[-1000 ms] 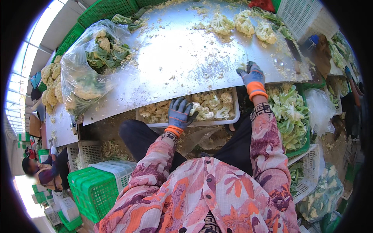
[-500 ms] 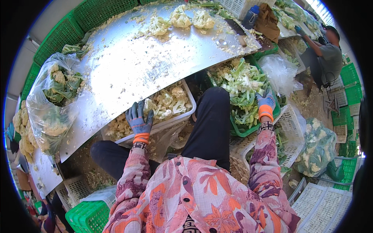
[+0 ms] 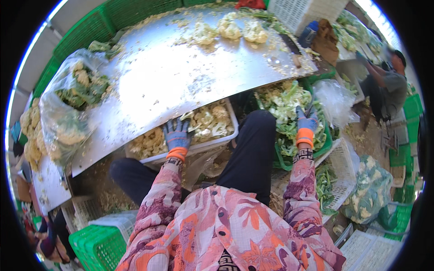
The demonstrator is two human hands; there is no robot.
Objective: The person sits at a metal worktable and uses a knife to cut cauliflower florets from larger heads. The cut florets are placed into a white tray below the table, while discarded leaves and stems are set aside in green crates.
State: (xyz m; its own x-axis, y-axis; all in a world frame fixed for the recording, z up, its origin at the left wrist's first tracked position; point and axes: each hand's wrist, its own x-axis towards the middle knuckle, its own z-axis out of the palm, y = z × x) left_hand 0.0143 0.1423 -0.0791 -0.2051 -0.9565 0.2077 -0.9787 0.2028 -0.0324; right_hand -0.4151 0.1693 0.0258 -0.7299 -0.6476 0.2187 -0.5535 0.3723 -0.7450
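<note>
My left hand [image 3: 177, 134], in a grey-blue glove with an orange cuff, rests with spread fingers on the cauliflower florets [image 3: 210, 119] in a white crate [image 3: 199, 148]. This crate sits partly beneath the table's near edge. To the right, my right hand [image 3: 307, 124], gloved the same way, is over a green crate [image 3: 282, 162] heaped with cauliflower leaves and stalks [image 3: 285, 101]. Its fingers are stretched out and apart, touching or just above the trimmings. I see nothing held in either hand.
Three cauliflower heads [image 3: 229, 28] and a knife [image 3: 291, 47] lie on the metal table [image 3: 153, 86], strewn with crumbs. A clear bag of cauliflower [image 3: 72, 108] stands left. Far right, a co-worker [image 3: 391, 81] sits near another table. Green and white crates stand around.
The whole view has shifted, so the scene sits farther right and lower. My right hand has moved from the green crate's right side inward over the trimmings. My left hand reaches slightly farther in.
</note>
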